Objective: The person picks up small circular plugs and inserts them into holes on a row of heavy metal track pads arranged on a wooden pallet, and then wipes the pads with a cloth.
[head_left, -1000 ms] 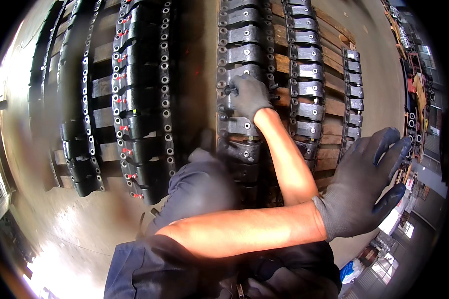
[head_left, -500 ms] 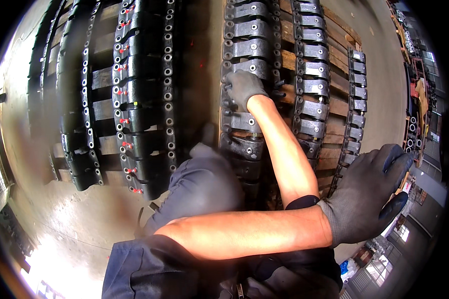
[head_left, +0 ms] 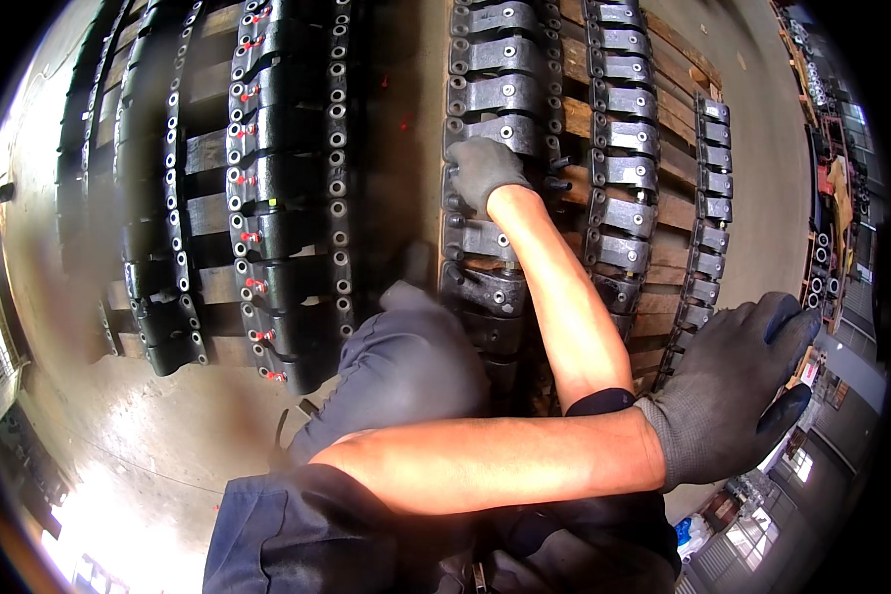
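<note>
My right hand (head_left: 487, 174), in a dark grey work glove, is closed at the left edge of a black steel crawler track (head_left: 501, 94) made of linked plates. Its fingertips are hidden, so what they grip cannot be made out. Short dark pins stand out of the track's edge just below this hand, and more (head_left: 558, 184) lie to its right. My left forearm crosses in front of my body to the right. At its end my gloved left hand (head_left: 728, 391) hangs with thumb and fingers apart, touching nothing visible.
More track lengths (head_left: 624, 134) rest on wooden pallets (head_left: 675, 213) to the right. On the left, another track row (head_left: 275, 168) carries red pieces in its edge holes. A strip of concrete floor (head_left: 411, 109) runs between the rows. Shelving with parts (head_left: 824, 247) stands far right. My bent knee is below the near track.
Both hands keep nearly the same pose and place. The tracks and pallets have shifted very slightly to the right in the picture.
</note>
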`<action>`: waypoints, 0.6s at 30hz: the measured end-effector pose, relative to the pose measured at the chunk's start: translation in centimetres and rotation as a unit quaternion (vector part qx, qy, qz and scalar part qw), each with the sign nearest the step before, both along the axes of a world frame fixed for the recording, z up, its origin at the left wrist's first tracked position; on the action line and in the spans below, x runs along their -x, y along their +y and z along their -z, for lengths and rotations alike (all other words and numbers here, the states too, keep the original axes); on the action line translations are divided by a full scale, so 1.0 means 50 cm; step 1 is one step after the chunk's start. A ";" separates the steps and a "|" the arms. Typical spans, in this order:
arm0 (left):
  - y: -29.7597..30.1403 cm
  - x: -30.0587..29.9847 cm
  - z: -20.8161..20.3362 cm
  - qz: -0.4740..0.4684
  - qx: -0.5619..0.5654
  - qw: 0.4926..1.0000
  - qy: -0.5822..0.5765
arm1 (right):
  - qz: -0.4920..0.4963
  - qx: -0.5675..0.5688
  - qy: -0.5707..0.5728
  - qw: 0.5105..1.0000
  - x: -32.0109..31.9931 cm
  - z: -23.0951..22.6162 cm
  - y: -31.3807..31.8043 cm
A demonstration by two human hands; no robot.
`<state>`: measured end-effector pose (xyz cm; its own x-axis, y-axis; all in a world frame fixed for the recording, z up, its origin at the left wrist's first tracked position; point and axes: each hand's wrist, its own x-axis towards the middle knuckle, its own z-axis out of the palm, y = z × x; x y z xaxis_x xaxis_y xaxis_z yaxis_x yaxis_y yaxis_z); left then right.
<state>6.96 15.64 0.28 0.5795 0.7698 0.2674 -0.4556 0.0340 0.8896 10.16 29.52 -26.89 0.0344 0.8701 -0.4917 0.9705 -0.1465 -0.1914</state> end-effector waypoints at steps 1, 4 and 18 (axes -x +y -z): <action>0.000 0.001 -0.001 0.010 0.003 1.000 -0.001 | 0.002 -0.004 -0.001 1.000 -0.002 0.001 -0.001; 0.000 0.001 -0.001 0.012 0.001 1.000 -0.004 | 0.006 -0.010 -0.003 1.000 0.004 -0.001 -0.001; -0.002 -0.003 -0.004 0.012 -0.005 1.000 0.002 | 0.035 0.014 -0.049 0.998 0.027 -0.039 0.017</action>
<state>7.13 15.54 0.47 0.5992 0.7525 0.2733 -0.4518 0.0360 0.8914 8.79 30.39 -24.94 0.1441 0.8499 -0.5068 0.9713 -0.2193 -0.0917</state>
